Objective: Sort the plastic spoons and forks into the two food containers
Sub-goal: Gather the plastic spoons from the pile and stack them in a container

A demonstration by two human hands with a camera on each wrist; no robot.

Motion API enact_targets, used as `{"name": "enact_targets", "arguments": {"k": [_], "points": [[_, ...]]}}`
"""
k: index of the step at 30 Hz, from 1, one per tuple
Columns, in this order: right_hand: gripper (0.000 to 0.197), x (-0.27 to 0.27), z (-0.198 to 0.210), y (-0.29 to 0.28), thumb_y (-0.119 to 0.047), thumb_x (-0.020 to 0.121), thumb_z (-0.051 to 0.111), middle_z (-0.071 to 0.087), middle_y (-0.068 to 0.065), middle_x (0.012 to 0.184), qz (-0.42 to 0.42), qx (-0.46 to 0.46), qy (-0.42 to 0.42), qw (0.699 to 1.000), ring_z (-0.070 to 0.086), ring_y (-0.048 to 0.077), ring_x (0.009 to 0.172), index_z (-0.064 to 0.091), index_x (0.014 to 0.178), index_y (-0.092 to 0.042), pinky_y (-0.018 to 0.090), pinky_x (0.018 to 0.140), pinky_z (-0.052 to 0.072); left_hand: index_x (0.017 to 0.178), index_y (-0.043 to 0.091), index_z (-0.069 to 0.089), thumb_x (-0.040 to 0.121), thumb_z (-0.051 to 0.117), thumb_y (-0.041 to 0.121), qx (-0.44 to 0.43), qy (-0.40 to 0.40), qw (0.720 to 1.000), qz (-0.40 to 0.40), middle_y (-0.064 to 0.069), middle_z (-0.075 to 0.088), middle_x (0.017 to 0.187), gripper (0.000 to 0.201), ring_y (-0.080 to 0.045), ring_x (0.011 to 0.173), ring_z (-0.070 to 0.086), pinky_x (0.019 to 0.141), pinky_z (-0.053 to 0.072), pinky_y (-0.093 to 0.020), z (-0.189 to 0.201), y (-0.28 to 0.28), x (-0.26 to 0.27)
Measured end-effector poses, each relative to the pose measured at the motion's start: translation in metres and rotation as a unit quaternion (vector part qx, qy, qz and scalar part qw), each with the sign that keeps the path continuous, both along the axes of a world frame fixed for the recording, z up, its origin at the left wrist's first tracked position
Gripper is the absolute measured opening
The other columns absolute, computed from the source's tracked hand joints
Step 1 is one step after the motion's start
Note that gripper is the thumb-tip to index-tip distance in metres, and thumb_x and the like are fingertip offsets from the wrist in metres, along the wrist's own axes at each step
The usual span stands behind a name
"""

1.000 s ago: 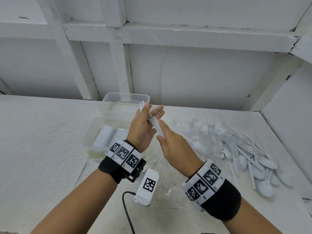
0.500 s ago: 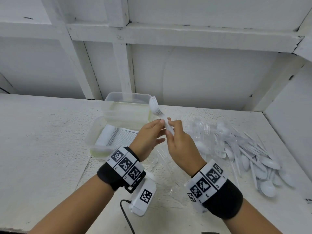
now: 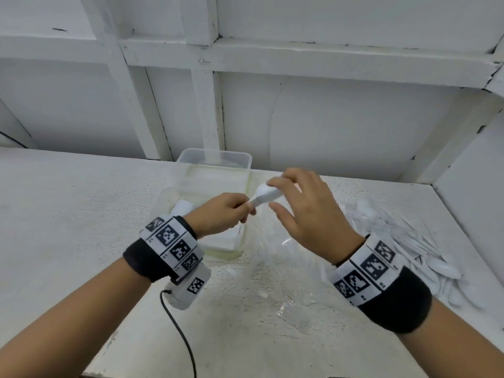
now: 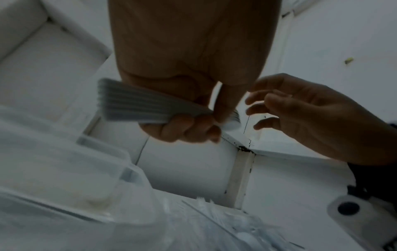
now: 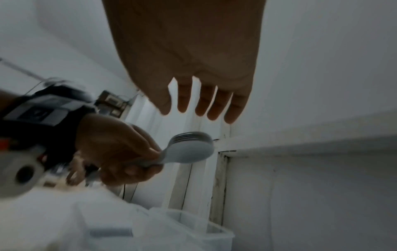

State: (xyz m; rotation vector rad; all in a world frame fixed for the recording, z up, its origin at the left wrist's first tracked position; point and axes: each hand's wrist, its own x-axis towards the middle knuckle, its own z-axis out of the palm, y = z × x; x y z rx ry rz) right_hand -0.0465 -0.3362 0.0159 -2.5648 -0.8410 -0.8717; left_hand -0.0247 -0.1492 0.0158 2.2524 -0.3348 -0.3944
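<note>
My left hand (image 3: 221, 212) is curled round a nested stack of forks (image 4: 137, 108), thumb pressed across the handles, and in the left wrist view the stack fans out toward the left of the frame while the tines poke out beside my thumb. My right hand (image 3: 305, 211) hovers just to the right of it near the middle of the head view, its fingers (image 5: 204, 100) spread and nearly straight, holding nothing; whether the fingertips touch the head of the stack I cannot tell. Below my left hand, at center frame, sits the near container (image 3: 237, 249), with white cutlery already laid in it, though my hand hides most of it and I cannot make out which kind. Behind it, toward the wall, the far container (image 3: 214, 155) looks to hold little or nothing. On the counter (image 3: 68, 214) at the right edge of the frame a loose pile of spoons and forks (image 3: 425, 249) is still unsorted, with a crumpled clear wrapper (image 3: 286, 257) lying between the pile and the containers. I judge the job is partly done: one batch is boxed, this stack is next, and most of the pile remains.
</note>
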Motion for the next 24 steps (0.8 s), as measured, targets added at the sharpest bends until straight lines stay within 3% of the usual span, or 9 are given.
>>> {"name": "enact_targets", "arguments": {"k": [3,6,8,11,15,17,20,24], "points": [[0.046,0.011,-0.006,0.006,-0.044,0.083,0.04,0.061,0.008,0.107,0.058,-0.14,0.043,0.987,0.061,0.028,0.092,0.058,0.111,-0.014,0.037,0.07,0.051,0.08,0.017,0.061,0.096,0.049,0.029,0.085,0.028,0.992,-0.085,0.008,0.053,0.063,0.024,-0.007,0.052,0.044,0.048,0.037,-0.016,0.011,0.014,0.002],[0.05,0.013,-0.02,0.018,-0.046,0.082,0.034,0.063,0.006,0.09,0.098,-0.19,0.065,0.975,0.061,0.022,0.066,0.062,0.104,-0.012,0.029,0.049,0.046,0.094,0.013,0.055,0.092,0.055,0.017,0.067,0.091,0.986,-0.12,0.004,0.058,0.063,0.004,-0.006,0.048,0.045,0.047,0.038,-0.018,0.019,0.023,0.002],[0.044,0.013,-0.025,0.024,-0.043,0.086,0.034,0.061,0.005,0.082,0.112,-0.188,0.053,0.974,0.056,0.02,0.055,0.063,0.101,-0.012,0.025,0.04,0.038,0.102,0.016,0.045,0.091,0.058,0.011,0.04,0.131,0.984,-0.114,0.005,0.061,0.065,0.018,-0.004,0.046,0.046,0.048,0.038,-0.018,0.019,0.029,0.002],[0.038,0.015,-0.032,0.033,-0.037,0.092,0.035,0.057,0.007,0.077,0.129,-0.158,0.043,0.978,0.051,0.02,0.051,0.062,0.097,-0.012,0.023,0.037,0.032,0.102,0.017,0.041,0.09,0.06,0.012,0.023,0.144,0.985,-0.096,0.006,0.065,0.066,0.023,-0.005,0.05,0.051,0.051,0.04,-0.018,0.015,0.039,0.002],[0.037,0.023,-0.04,0.048,-0.037,0.09,0.035,0.057,0.006,0.076,0.118,-0.119,0.085,0.982,0.053,0.021,0.049,0.062,0.094,-0.012,0.025,0.033,0.036,0.106,0.024,0.049,0.091,0.056,0.031,0.063,0.065,0.995,-0.045,0.007,0.068,0.084,0.017,-0.008,0.076,0.06,0.068,0.044,-0.021,0.008,0.064,0.01],[0.039,0.031,-0.043,0.057,-0.038,0.092,0.033,0.059,0.007,0.084,0.1,-0.1,0.134,0.981,0.057,0.025,0.056,0.061,0.1,-0.012,0.029,0.039,0.041,0.106,0.023,0.053,0.094,0.051,0.033,0.066,-0.009,0.997,0.039,0.004,0.066,0.095,0.016,-0.013,0.091,0.06,0.074,0.043,-0.022,0.003,0.085,0.02],[0.036,0.041,-0.048,0.071,-0.036,0.099,0.035,0.054,0.006,0.113,0.051,-0.118,0.235,0.963,0.059,0.026,0.084,0.05,0.124,-0.015,0.036,0.064,0.049,0.109,0.014,0.057,0.096,0.047,0.027,0.089,-0.09,0.978,0.164,0.0,0.061,0.105,0.021,-0.018,0.098,0.056,0.08,0.038,-0.026,-0.009,0.119,0.037],[0.035,0.045,-0.055,0.098,-0.035,0.1,0.033,0.051,0.003,0.122,0.035,-0.164,0.278,0.946,0.057,0.025,0.096,0.043,0.13,-0.02,0.034,0.078,0.04,0.119,0.005,0.055,0.096,0.046,0.022,0.156,-0.067,0.956,0.237,-0.012,0.057,0.123,0.031,-0.025,0.108,0.053,0.087,0.037,-0.03,-0.03,0.151,0.049]]}}
